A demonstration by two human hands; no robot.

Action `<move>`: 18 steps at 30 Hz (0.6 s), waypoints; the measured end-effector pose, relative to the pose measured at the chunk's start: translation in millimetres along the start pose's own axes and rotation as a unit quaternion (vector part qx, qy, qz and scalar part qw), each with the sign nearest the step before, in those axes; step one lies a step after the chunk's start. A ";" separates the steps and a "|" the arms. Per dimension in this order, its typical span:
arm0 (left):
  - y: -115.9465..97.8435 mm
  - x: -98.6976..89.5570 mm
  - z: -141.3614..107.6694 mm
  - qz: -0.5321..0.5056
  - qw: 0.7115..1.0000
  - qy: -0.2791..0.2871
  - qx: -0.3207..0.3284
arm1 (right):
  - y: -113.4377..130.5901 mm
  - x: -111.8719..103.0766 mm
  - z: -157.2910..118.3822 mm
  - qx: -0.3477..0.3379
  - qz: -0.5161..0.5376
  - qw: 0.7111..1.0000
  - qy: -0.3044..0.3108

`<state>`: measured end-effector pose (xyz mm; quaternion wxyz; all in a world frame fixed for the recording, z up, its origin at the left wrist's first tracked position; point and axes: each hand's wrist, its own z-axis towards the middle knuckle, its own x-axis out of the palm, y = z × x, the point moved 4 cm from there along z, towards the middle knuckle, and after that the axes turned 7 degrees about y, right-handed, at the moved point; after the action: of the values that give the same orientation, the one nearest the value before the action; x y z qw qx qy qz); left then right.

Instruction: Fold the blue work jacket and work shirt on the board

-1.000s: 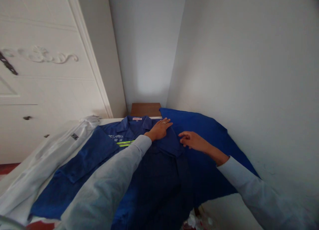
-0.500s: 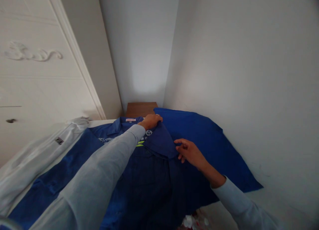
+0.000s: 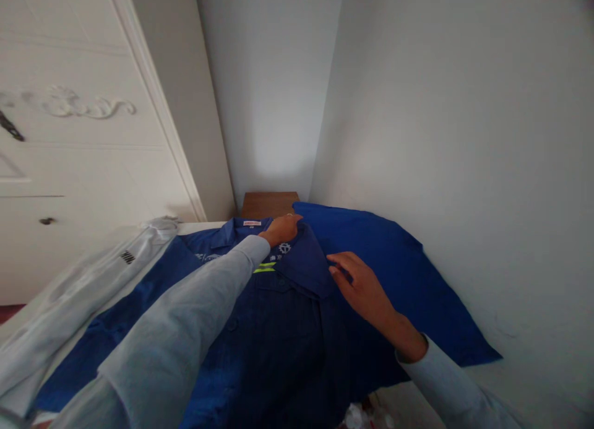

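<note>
A navy blue work jacket (image 3: 278,330) lies spread out with its collar at the far end. It carries a white printed emblem, a yellow-green stripe and a chest pocket. My left hand (image 3: 281,229) is closed on the jacket's far shoulder, just right of the collar. One sleeve (image 3: 309,262) is folded over at the right side. Beside that sleeve's outer edge is my right hand (image 3: 359,286), open with fingers bent and apart. Under the jacket's right part spreads a brighter blue cloth (image 3: 394,262).
A rolled white garment (image 3: 102,280) runs along the left edge of the white surface. Behind it stands a white cabinet (image 3: 83,169). A grey wall (image 3: 464,138) closes the right side. A brown wooden piece (image 3: 269,203) sits in the far corner. Clear plastic items (image 3: 364,416) lie at the bottom.
My left hand stays at the jacket's shoulder. My right hand has turned a little, its fingers still beside the folded sleeve. The view has shifted slightly left.
</note>
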<state>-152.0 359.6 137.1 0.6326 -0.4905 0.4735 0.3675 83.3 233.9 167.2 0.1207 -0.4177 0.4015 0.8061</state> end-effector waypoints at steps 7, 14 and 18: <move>48.9 0.1 -50.0 0.031 0.998 0.027 -0.052 | -0.6 37.3 78.1 -0.140 -0.148 0.969 0.140; 96.7 10.8 -103.6 0.050 0.990 0.006 -0.133 | -59.8 78.6 100.6 -0.048 -0.198 0.941 0.270; 99.0 15.3 -105.8 0.042 0.990 -0.024 -0.133 | -69.2 84.7 91.8 -0.049 -0.218 0.939 0.261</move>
<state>-264.9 281.8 88.0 0.5568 -0.5412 0.4254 0.4649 14.3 335.5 94.3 0.1638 -0.6962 0.2775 0.6415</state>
